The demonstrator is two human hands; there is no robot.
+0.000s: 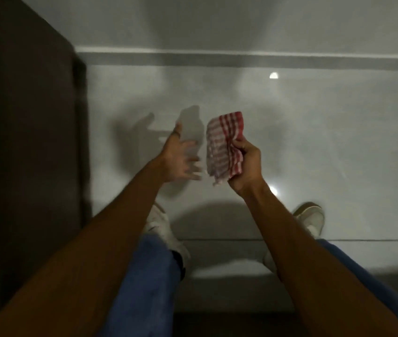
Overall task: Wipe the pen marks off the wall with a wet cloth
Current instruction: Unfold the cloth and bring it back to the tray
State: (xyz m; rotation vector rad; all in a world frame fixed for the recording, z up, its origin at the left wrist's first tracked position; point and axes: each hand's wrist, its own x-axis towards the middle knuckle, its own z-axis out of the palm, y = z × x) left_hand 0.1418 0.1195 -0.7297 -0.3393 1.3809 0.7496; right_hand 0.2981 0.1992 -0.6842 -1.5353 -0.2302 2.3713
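1. Head view: the checked cloth is gripped, folded, in the right hand, its long axis pointing up and away toward the wall.
2. The left hand is spread empty, blurred, just left of the cloth.
3. No pen marks can be made out.

Home interior; glossy floor tiles

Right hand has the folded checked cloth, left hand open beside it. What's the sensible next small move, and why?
Probably carry the cloth up to the wall. The right hand grips it folded over the floor, short of the wall; the left hand is open and blurred. No pen marks are discernible.
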